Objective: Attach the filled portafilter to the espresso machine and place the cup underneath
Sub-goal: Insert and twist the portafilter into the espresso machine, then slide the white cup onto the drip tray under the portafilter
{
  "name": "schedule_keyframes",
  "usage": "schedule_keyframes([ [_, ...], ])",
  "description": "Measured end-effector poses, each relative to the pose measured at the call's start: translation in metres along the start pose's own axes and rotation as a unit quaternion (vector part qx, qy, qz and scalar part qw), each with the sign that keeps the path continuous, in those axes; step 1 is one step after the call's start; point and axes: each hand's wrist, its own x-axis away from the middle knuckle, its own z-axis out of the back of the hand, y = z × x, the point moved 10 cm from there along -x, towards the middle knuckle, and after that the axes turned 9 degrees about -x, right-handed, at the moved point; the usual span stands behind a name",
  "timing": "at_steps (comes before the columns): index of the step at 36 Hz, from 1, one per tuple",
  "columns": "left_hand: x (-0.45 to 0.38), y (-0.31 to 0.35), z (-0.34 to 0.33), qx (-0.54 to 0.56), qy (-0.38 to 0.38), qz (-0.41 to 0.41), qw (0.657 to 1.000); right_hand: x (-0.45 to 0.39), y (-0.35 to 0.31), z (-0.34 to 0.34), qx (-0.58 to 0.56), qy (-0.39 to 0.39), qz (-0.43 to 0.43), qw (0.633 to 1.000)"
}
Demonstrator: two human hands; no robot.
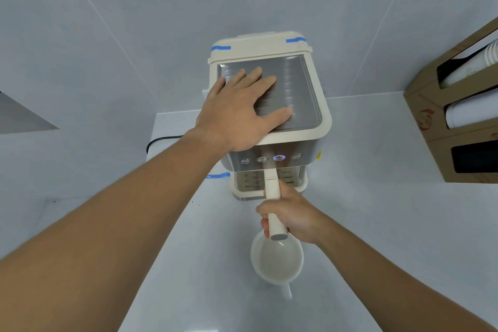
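My left hand [237,113] lies flat on the metal top plate of the espresso machine [318,127], fingers spread and gripping nothing, palm pressing near the front left corner. My right hand [293,213] has its grip clamped around the cream handle of the portafilter [272,186], which points toward me from under the machine's front panel; the basket end is hidden beneath the panel, so I cannot tell whether it is seated. Just above the handle sits a row of round buttons, one of them [279,158] ringed in blue light. The white cup [277,259] stands empty on the pale tabletop [377,224], nearer to me than the machine and just below my right hand, not under the spout. Blue tape strips [296,40] mark the machine's rear corners. A black cable [159,141] runs behind it on the left. To the right, a cardboard dispenser [431,127] holds stacked paper cups.
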Motion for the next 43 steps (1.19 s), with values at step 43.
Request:
schedule_keyframes([
  [43,0.145,-0.035,-0.018,0.581,0.098,0.168,0.79,0.076,-0.012,0.077,0.017,0.159,0.118,0.98],
])
